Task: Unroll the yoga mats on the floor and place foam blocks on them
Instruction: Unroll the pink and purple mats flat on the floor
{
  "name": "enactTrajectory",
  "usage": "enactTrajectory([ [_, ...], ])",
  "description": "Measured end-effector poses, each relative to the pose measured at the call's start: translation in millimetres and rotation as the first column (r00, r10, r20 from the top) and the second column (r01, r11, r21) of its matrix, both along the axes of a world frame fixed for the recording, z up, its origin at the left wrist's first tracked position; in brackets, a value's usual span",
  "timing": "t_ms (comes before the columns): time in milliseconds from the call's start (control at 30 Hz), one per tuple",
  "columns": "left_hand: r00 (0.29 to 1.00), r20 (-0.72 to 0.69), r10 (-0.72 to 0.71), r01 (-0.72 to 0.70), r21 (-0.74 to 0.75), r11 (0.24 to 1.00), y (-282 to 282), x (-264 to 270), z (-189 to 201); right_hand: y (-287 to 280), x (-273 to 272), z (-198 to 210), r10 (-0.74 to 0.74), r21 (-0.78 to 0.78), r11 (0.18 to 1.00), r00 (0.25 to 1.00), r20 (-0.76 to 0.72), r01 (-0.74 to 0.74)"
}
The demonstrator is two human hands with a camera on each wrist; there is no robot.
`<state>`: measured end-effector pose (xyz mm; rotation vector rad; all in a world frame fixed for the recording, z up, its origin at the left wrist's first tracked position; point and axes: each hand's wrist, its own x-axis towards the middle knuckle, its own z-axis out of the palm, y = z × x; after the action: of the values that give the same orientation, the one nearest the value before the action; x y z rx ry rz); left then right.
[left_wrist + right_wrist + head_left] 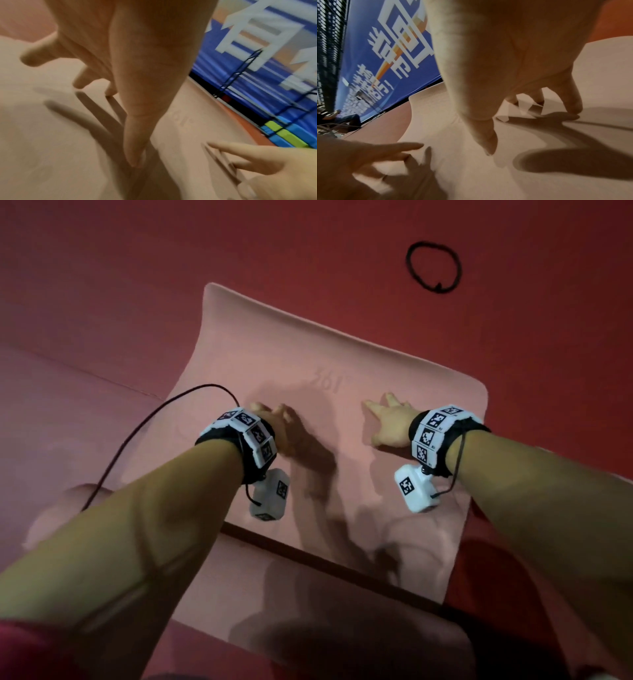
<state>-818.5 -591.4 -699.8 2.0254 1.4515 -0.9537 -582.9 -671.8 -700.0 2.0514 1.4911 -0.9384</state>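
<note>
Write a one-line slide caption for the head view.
Both hands, left hand and right hand, press flat on a pink yoga mat; a black elastic loop lies on the red floor.

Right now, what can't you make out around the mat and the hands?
- Head view: the pink mat's near end, hidden behind the forearms and cut off by the bottom edge.
- Head view: the left hand's fingers, blurred; contact with the mat unclear.
- Left wrist view: the embossed marking on the mat, too blurred to read.
- Foam blocks: none identifiable in any view.
- Right hand: palm underside hidden.
</note>
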Motion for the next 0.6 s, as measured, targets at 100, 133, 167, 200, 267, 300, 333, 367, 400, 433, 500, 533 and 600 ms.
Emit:
enactTrajectory([
  [100,1.0,-0.024,-0.009,0.009,-0.028,1.0,4,4,-9,3,-7,4,-0.086,0.065,0.994,0.996,-0.022,0.087],
  [133,0.999,-0.036,-0.019,0.017,-0.046,0.999,2,6,-13,5,-9,4,-0.11,0.118,0.987,0.994,-0.026,0.112],
  [167,0.999,-0.048,-0.009,0.006,-0.071,0.997,0,8,-13,8,-9,5,-0.116,0.182,0.976,0.993,-0.022,0.118],
  [200,0.998,-0.061,0.019,-0.024,-0.084,0.996,0,8,-10,14,-11,7,-0.096,0.24,0.966,0.995,-0.006,0.095],
  [267,0.996,-0.073,0.056,-0.063,-0.092,0.994,1,9,-11,27,-14,13,-0.046,0.34,0.94,0.998,0.035,0.031],
  [300,0.995,-0.078,0.058,-0.065,-0.092,0.994,2,8,-15,33,-15,15,-0.019,0.371,0.929,0.999,0.048,0.0],
  [333,0.995,-0.087,0.051,-0.058,-0.09,0.994,2,7,-15,40,-18,17,0.01,0.383,0.923,0.999,0.045,-0.027],
  [367,0.993,-0.11,0.052,-0.062,-0.092,0.994,2,6,-18,48,-20,17,0.047,0.381,0.923,0.999,0.023,-0.052],
  [400,0.992,-0.117,0.041,-0.054,-0.105,0.993,1,4,-21,54,-21,15,0.085,0.369,0.926,0.996,0.001,-0.08],
  [433,0.992,-0.117,0.049,-0.062,-0.116,0.991,0,4,-19,61,-22,12,0.128,0.356,0.928,0.992,-0.015,-0.114],
  [500,0.994,-0.085,0.063,-0.071,-0.102,0.992,-2,3,-18,71,-20,5,0.187,0.346,0.922,0.982,0.002,-0.176],
  [533,0.994,-0.073,0.079,-0.085,-0.083,0.993,-3,3,-14,77,-18,1,0.194,0.346,0.92,0.981,0.014,-0.187],
  [600,0.993,-0.061,0.099,-0.102,-0.044,0.994,-5,3,-11,88,-17,-7,0.16,0.331,0.931,0.987,0.003,-0.152],
])
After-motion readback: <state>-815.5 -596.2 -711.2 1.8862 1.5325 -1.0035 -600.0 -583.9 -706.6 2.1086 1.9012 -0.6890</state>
